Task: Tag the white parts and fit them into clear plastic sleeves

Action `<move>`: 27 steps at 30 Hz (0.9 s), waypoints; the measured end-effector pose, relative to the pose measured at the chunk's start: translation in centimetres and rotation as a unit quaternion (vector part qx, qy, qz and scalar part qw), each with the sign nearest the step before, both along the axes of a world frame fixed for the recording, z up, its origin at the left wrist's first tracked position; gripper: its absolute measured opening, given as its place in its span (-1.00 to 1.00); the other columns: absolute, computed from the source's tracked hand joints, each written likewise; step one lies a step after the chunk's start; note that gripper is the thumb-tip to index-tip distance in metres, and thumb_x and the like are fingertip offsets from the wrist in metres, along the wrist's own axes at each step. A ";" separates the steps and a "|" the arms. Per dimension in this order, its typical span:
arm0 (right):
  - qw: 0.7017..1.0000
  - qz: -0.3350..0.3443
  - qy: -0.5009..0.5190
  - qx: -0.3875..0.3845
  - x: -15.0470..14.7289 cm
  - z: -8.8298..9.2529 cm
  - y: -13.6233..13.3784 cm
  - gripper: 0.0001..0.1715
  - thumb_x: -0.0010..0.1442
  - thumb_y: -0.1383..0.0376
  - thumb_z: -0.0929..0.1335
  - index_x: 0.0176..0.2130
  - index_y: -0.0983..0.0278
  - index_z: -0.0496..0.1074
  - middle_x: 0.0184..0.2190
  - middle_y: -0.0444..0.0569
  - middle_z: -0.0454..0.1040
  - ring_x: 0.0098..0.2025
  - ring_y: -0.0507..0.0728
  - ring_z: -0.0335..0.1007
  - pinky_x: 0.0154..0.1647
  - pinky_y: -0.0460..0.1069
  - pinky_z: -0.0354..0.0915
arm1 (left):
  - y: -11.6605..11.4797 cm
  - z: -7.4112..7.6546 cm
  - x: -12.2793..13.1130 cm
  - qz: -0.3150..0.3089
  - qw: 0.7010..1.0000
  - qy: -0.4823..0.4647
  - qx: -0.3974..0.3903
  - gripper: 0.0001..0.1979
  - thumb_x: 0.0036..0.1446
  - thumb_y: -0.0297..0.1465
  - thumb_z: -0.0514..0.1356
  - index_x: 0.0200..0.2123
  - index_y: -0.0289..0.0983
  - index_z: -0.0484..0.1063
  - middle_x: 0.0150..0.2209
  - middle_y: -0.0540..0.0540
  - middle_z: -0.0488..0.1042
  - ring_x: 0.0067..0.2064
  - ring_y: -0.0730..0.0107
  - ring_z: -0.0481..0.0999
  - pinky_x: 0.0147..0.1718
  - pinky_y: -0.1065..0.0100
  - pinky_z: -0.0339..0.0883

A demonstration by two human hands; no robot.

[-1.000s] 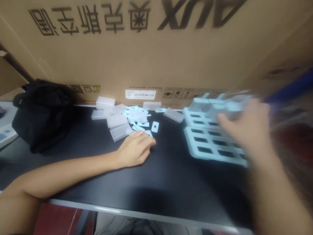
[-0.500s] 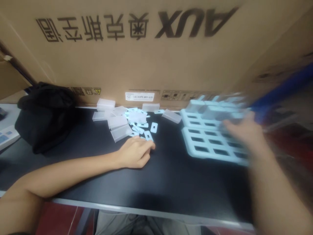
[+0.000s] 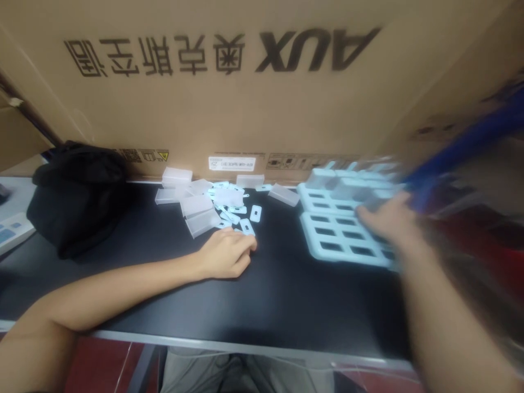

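Note:
My left hand [image 3: 229,252] rests on the black tabletop with its fingers curled in; nothing shows in it. Just beyond its knuckles lie several small light blue plates with a slot [image 3: 256,213], heaped beside frosted rectangular cases [image 3: 200,224]. At the right, a light blue rack [image 3: 315,245] has rows of rectangular openings. Its back rows hold frosted cases with light blue tops. My right hand [image 3: 388,218], smeared by motion, reaches over the rack's right part. Its thumb and fingers close about one light blue-topped frosted case [image 3: 373,200] standing in the rack.
A large cardboard box [image 3: 229,114] with upside-down print walls off the back of the table. A black cloth bag [image 3: 77,202] lies at the left, beside a white device [image 3: 14,232]. A blurred blue bar [image 3: 462,142] slants behind my right hand. The table's front edge [image 3: 229,345] runs before my lap.
The view has shifted slightly, so the rack and my right hand appear a little further left. My right hand stays at the same case; my left hand has not moved on the table.

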State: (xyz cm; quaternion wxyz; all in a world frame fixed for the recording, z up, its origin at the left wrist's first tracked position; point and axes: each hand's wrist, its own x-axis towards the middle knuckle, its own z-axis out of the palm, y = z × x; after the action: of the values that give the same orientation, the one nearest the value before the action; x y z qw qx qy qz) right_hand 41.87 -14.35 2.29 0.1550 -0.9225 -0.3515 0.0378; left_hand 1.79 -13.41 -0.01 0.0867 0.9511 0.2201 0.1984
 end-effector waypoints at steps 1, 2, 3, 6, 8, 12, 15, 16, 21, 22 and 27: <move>1.000 -0.002 0.001 -0.002 -0.2 0.0 -0.1 0.13 0.27 -0.05 0.33 0.46 0.52 -0.18 0.32 0.63 0.19 0.35 0.55 0.20 0.09 0.22 0.23 | 0.0 0.0 0.0 0.000 1.000 -0.002 -0.002 -0.87 0.22 -0.48 0.07 -0.18 -0.21 0.36 -0.30 0.01 0.61 -0.28 0.33 0.59 -0.20 0.25 0.30; 1.000 -0.005 0.001 -0.005 -0.3 0.0 -0.1 0.13 0.28 -0.07 0.32 0.46 0.51 -0.19 0.33 0.62 0.17 0.36 0.55 0.18 0.11 0.22 0.22 | 0.0 0.0 0.0 -0.001 1.000 -0.003 -0.004 -0.87 0.22 -0.48 0.07 -0.17 -0.21 0.36 -0.30 0.02 0.61 -0.28 0.33 0.59 -0.20 0.25 0.31; 1.000 -0.007 0.001 -0.008 -0.4 0.0 -0.2 0.13 0.28 -0.09 0.31 0.46 0.50 -0.20 0.35 0.60 0.16 0.37 0.55 0.17 0.13 0.22 0.21 | 0.0 0.0 0.0 -0.002 1.000 -0.005 -0.005 -0.86 0.22 -0.47 0.08 -0.17 -0.21 0.36 -0.30 0.02 0.61 -0.28 0.33 0.59 -0.19 0.25 0.31; 1.000 -0.010 0.005 -0.015 -0.6 -0.1 -0.3 0.12 0.29 -0.10 0.28 0.47 0.47 -0.23 0.37 0.56 0.14 0.38 0.53 0.14 0.18 0.21 0.19 | 0.0 -0.1 0.0 0.000 1.000 -0.010 -0.002 -0.86 0.22 -0.47 0.08 -0.17 -0.22 0.36 -0.29 0.01 0.61 -0.28 0.33 0.59 -0.20 0.25 0.32; 1.000 -0.005 0.004 -0.013 -0.7 -0.1 -0.4 0.13 0.27 -0.09 0.28 0.47 0.49 -0.23 0.37 0.56 0.13 0.38 0.55 0.11 0.22 0.24 0.17 | -0.1 -0.2 0.0 0.004 1.000 -0.007 0.003 -0.86 0.22 -0.47 0.08 -0.16 -0.21 0.36 -0.29 0.01 0.60 -0.28 0.33 0.57 -0.20 0.26 0.34; 0.994 0.005 -0.085 0.072 -1.9 0.7 -1.2 0.25 0.23 -0.12 0.30 0.49 0.59 -0.25 0.35 0.69 0.08 0.39 0.66 0.02 0.26 0.44 0.09 | -0.1 -0.1 0.0 0.004 1.000 0.015 0.014 -0.88 0.24 -0.46 0.09 -0.16 -0.21 0.38 -0.26 -0.01 0.58 -0.23 0.31 0.54 -0.21 0.28 0.37; 0.965 0.011 -0.181 0.188 -3.7 1.9 -1.4 0.14 0.26 -0.13 0.26 0.43 0.66 -0.01 0.29 0.74 0.14 0.37 0.70 0.03 0.23 0.47 0.09 | -0.1 0.0 0.0 -0.010 1.000 0.025 0.016 -0.89 0.27 -0.46 0.09 -0.16 -0.21 0.38 -0.21 -0.04 0.57 -0.15 0.29 0.52 -0.21 0.30 0.39; 0.956 0.034 -0.202 0.209 -4.5 2.1 -1.2 0.05 0.28 -0.10 0.24 0.38 0.67 0.12 0.25 0.73 0.20 0.35 0.70 0.06 0.24 0.45 0.10 | -0.1 0.0 0.0 -0.017 0.999 0.025 0.014 -0.89 0.28 -0.46 0.09 -0.15 -0.21 0.38 -0.20 -0.05 0.56 -0.13 0.28 0.52 -0.20 0.30 0.40; 0.904 0.333 -0.205 0.174 -9.2 0.0 0.6 -0.30 0.38 0.05 0.17 0.20 0.53 0.36 0.12 0.47 0.45 0.23 0.51 0.29 0.30 0.35 0.13 | 0.1 0.0 -0.1 -0.079 0.996 0.024 -0.027 -0.80 0.30 -0.53 0.05 -0.08 -0.22 0.40 -0.08 -0.10 0.57 -0.03 0.32 0.54 -0.15 0.35 0.46; 0.891 0.376 -0.198 0.158 -10.1 -0.8 0.9 -0.30 0.39 0.05 0.17 0.24 0.52 0.32 0.16 0.45 0.43 0.26 0.50 0.26 0.31 0.34 0.14 | 0.2 0.0 -0.1 -0.105 0.994 0.023 -0.036 -0.77 0.30 -0.57 0.04 -0.07 -0.22 0.40 -0.04 -0.11 0.58 0.00 0.34 0.55 -0.15 0.36 0.47; 0.870 0.446 -0.184 0.098 -12.1 -3.5 1.4 -0.30 0.39 0.08 0.17 0.30 0.51 0.24 0.23 0.44 0.38 0.33 0.50 0.22 0.34 0.41 0.11 | 0.3 0.3 -0.1 -0.226 0.973 0.016 -0.035 -0.74 0.35 -0.59 0.01 -0.07 -0.20 0.41 0.05 -0.08 0.59 0.10 0.37 0.53 -0.18 0.40 0.45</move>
State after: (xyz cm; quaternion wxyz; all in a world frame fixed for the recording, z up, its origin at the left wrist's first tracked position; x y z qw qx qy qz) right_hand 29.72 -12.93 -1.24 0.1436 -0.6380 -0.7496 -0.1024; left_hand 1.65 -13.07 0.28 0.1588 0.9758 0.0075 0.1504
